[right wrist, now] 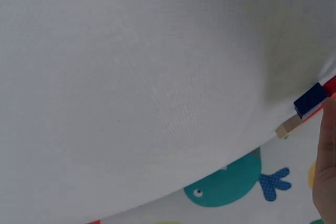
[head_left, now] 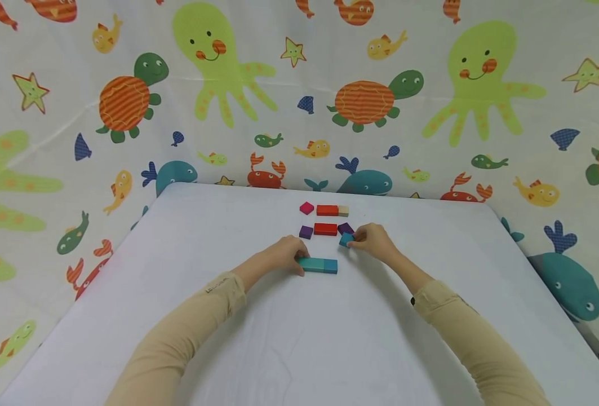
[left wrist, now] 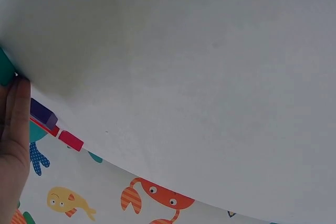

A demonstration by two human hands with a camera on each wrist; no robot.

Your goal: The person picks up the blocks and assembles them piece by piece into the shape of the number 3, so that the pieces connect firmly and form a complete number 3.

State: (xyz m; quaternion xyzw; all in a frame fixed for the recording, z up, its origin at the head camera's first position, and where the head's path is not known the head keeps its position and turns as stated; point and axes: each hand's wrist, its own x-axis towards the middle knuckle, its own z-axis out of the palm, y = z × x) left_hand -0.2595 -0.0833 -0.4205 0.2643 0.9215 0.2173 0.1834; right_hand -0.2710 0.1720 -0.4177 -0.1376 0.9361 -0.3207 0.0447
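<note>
My left hand (head_left: 288,254) holds the left end of a short row of green-teal blocks (head_left: 311,264), which has a blue block (head_left: 331,266) at its right end. Thumb and fingers of my right hand (head_left: 375,242) pinch a small blue block (head_left: 346,239). It is just in front of a tilted purple block (head_left: 347,228), above and right of the teal row in the head view. A green block (left wrist: 6,69) shows at the left hand's fingertips in the left wrist view. In the right wrist view the blue block is hidden, and the fingers (right wrist: 328,129) overlap a red block (right wrist: 331,86).
Behind the hands lie a purple block (head_left: 306,232) and a long red block (head_left: 325,229). Farther back are a pink block (head_left: 306,208), another red block (head_left: 327,210) and a beige block (head_left: 343,211). A patterned sea-animal curtain (head_left: 299,79) hangs behind the white table (head_left: 299,349).
</note>
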